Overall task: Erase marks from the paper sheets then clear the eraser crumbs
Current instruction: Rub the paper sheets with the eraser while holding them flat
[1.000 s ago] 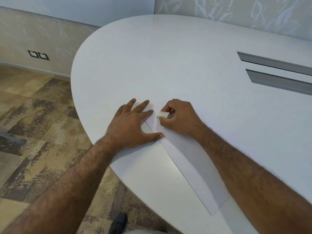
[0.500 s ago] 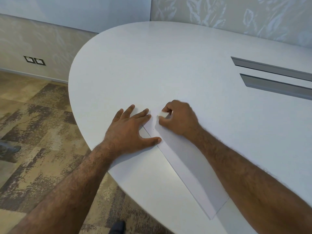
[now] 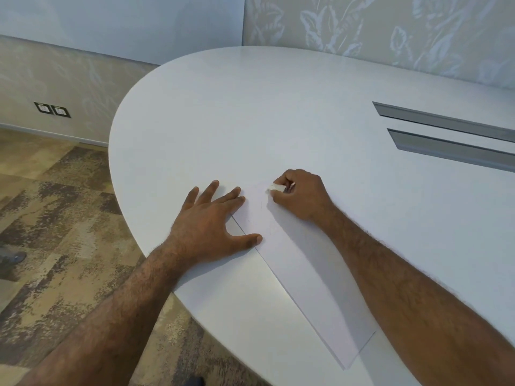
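A white paper sheet (image 3: 309, 277) lies on the white table (image 3: 250, 121), running from my hands toward the near right edge. Faint pencil marks (image 3: 262, 207) show on it between my hands. My left hand (image 3: 211, 224) lies flat with fingers spread, pressing the sheet's left edge. My right hand (image 3: 301, 196) pinches a small white eraser (image 3: 277, 188) against the sheet's far end. My right forearm covers part of the sheet.
The table's rounded edge curves close to my left hand, with patterned carpet (image 3: 55, 232) below. Two grey slots (image 3: 446, 135) are set into the tabletop at the right. A patterned wall (image 3: 390, 32) stands behind. A dark shoe tip (image 3: 195, 381) shows at the bottom.
The eraser and my right hand have shifted slightly away from my left hand along the sheet. My left hand stays pressed flat. The camera view has tilted down a little.
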Demonstrator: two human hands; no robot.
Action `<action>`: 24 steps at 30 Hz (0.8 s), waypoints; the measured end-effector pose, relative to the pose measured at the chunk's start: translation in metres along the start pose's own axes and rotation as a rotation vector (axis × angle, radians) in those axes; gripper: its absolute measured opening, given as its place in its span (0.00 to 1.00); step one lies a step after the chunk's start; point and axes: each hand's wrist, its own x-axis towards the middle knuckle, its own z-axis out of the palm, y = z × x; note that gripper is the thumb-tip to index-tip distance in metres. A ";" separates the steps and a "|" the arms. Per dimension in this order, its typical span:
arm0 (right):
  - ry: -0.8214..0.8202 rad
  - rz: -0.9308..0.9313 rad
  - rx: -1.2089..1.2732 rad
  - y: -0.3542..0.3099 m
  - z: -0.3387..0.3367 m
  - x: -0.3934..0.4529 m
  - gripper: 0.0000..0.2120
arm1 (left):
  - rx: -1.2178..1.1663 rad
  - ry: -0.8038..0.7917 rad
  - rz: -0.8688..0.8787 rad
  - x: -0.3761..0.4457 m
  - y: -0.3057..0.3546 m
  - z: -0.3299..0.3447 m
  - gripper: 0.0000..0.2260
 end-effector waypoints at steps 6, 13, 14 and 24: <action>0.017 -0.022 0.035 0.010 0.001 -0.004 0.08 | 0.124 0.004 0.055 0.009 0.021 0.010 0.48; -0.097 -0.118 0.053 0.000 -0.005 -0.009 0.08 | 0.133 0.003 0.051 0.019 0.028 0.024 0.55; -0.141 -0.157 0.054 -0.002 -0.007 -0.012 0.08 | 0.128 0.011 0.058 0.019 0.029 0.025 0.55; -0.199 -0.238 -0.024 -0.010 -0.006 -0.011 0.10 | 0.129 0.010 0.026 0.017 0.029 0.023 0.56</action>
